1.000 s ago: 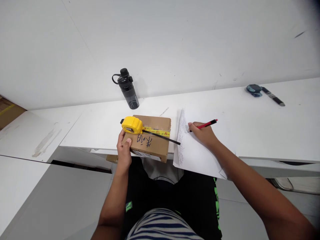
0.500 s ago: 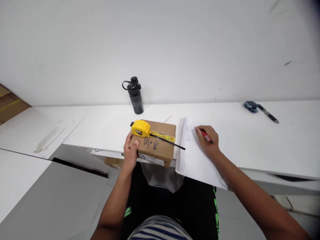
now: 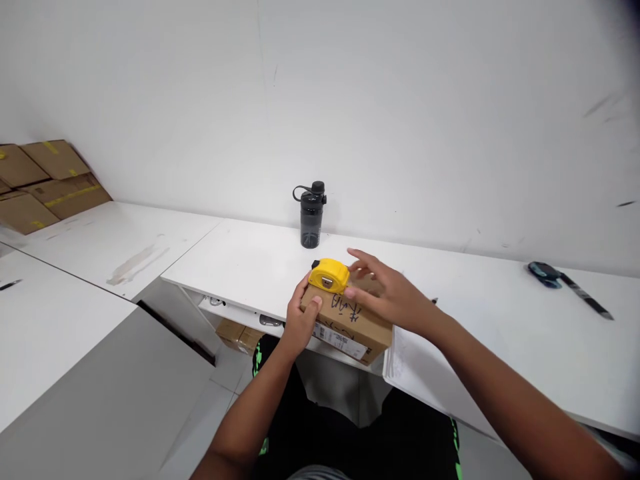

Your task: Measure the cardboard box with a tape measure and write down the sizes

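A small cardboard box (image 3: 356, 328) with handwriting on top lies at the front edge of the white table (image 3: 250, 267). A yellow tape measure (image 3: 329, 275) sits on its far left corner. My left hand (image 3: 300, 321) grips the box's left end, thumb on top, fingers beside the tape measure. My right hand (image 3: 387, 293) hovers over the box with fingers spread and nothing in it, its fingertips at the tape measure's right side. It hides most of the box top and whether any tape is pulled out.
A black water bottle (image 3: 311, 217) stands by the wall behind the box. A white paper sheet (image 3: 415, 373) lies to the box's right. A dark gadget (image 3: 544, 272) and a pen (image 3: 583, 298) lie far right. Cardboard boxes (image 3: 47, 180) are stacked far left.
My right hand left the paper, no longer holds the red pen, and came over the box to the tape measure. The head camera turned left. My left hand stayed on the box.
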A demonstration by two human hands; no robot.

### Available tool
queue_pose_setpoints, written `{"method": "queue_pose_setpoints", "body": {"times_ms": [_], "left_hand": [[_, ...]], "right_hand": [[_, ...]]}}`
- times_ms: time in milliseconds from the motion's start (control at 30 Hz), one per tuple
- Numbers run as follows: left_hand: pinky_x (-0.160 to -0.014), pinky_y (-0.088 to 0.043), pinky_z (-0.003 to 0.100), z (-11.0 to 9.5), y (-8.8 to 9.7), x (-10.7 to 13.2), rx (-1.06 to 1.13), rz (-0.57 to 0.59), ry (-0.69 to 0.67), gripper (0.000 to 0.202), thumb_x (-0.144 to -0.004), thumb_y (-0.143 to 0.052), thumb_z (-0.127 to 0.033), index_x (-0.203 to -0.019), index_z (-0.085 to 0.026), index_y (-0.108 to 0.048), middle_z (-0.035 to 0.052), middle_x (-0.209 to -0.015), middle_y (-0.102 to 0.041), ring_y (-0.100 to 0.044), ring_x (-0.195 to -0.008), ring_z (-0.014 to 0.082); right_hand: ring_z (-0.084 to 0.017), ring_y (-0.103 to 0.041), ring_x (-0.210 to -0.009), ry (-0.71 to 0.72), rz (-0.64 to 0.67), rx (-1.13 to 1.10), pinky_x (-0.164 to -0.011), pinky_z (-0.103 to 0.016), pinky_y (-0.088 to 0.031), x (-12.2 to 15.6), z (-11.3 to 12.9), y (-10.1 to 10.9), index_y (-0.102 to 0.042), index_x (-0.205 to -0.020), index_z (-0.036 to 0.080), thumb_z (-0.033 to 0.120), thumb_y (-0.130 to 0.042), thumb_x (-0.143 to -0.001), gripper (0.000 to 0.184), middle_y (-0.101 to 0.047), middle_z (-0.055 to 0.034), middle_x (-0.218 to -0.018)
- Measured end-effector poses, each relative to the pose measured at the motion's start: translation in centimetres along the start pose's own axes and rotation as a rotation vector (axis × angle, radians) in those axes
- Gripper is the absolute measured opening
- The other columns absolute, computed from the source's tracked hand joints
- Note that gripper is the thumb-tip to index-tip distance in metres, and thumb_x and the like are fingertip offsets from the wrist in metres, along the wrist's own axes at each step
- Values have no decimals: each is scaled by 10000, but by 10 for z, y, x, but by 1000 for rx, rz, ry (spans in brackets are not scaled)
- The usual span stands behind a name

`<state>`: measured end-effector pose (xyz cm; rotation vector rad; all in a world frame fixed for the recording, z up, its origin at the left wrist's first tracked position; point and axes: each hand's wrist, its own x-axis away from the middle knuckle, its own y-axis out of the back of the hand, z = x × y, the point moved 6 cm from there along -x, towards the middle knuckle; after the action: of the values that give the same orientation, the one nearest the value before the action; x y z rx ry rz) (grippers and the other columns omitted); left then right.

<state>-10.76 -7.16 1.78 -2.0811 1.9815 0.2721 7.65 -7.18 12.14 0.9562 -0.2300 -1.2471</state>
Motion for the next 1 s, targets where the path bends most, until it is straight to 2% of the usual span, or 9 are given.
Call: {"method": "queue_pose_setpoints", "body": {"times_ms": [100,233,300,400,567,667,800,933,1000], "left_hand": [[-1119,-399,394,-3,0,1,-30,6,-3,572,-880,-565,-371,-1423,-206,-491,96,-1445,-538,-503,-1324,266],[-1104,-418,391,-3,0,2,-40,-14,11,538,-876,-551,-339,-1397,-206,-522,87,-1447,-538,-519,-1308,261],[-1094,-428,378,-3,-1,2,-40,-31,12,511,-871,-540,-312,-1371,-205,-551,78,-1439,-548,-527,-1299,254],[-1069,-447,364,-4,-1,1,-52,-38,21,496,-862,-533,-290,-1349,-207,-576,67,-1413,-576,-545,-1278,249],[-1021,-479,358,-2,-2,-1,-51,-30,43,496,-863,-529,-296,-1347,-203,-582,67,-1381,-604,-579,-1232,252],[-1036,-470,357,-5,-2,-2,-52,-45,21,497,-852,-536,-295,-1333,-188,-592,70,-1375,-611,-573,-1242,255],[-1045,-463,357,-7,-2,-4,-64,-46,4,500,-846,-539,-291,-1331,-179,-595,74,-1374,-612,-569,-1251,254],[-1076,-440,366,-5,-2,-4,-66,-34,-9,497,-852,-539,-289,-1336,-187,-591,71,-1388,-601,-557,-1266,251],[-1075,-442,369,-3,-2,-3,-56,-34,2,498,-857,-537,-295,-1342,-194,-585,70,-1390,-598,-559,-1263,252]], "right_hand": [[-284,-651,-1027,19,113,129,-823,-430,-525,-18,17,-21,-297,-1531,279,548,-565,-879,755,-662,-92,-1246],[-267,-670,-977,137,124,216,-835,-429,-508,-21,21,-28,-424,-1458,278,459,-495,-936,557,-698,-67,-1207],[-256,-685,-921,140,110,235,-826,-425,-514,-12,16,-19,-457,-1435,289,454,-511,-929,534,-715,-51,-1181],[-257,-700,-899,23,83,233,-786,-402,-541,16,-3,5,-483,-1419,314,499,-543,-909,546,-725,-38,-1173],[-294,-647,-1152,-144,-61,239,-832,-376,-573,82,-36,45,-486,-1424,369,567,-597,-869,600,-637,-18,-1351],[-307,-626,-1192,-181,-101,234,-831,-381,-588,105,-46,52,-500,-1422,364,575,-614,-852,618,-638,-27,-1350],[-309,-642,-1168,-211,-102,223,-778,-367,-607,111,-51,52,-520,-1409,363,589,-623,-839,622,-664,-29,-1311],[-300,-652,-1153,-241,-111,193,-622,-301,-609,108,-54,52,-498,-1428,372,582,-624,-841,636,-650,-25,-1333],[-306,-657,-1142,-229,-113,202,-615,-308,-607,105,-54,53,-497,-1430,372,582,-626,-839,640,-644,-28,-1342]]}}
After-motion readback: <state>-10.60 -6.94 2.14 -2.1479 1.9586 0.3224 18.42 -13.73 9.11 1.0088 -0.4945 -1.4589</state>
